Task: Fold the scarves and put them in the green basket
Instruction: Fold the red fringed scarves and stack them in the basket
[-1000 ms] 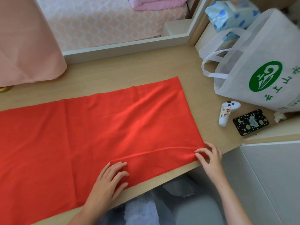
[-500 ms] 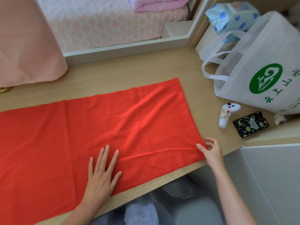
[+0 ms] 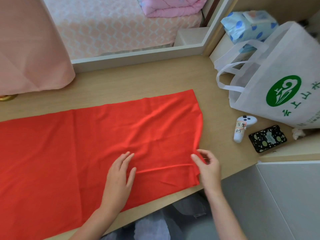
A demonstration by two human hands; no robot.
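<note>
1 red scarf (image 3: 103,144), right hand (image 3: 208,168) pinching edge

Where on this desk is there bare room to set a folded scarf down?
Bare wood runs behind the red scarf, up to the white ledge, between the pink curtain and the tote bag. A narrower strip separates the scarf's right edge from the controller. The right corner, with bag, controller and phone, is crowded.

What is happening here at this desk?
A person is starting to fold a red scarf spread along a wooden desk. The left hand lies flat on the cloth, and the right hand pinches the scarf's right end, which is bunched a little. No fold is made yet, and no green basket is in view. A white bag sits to the right.
</note>
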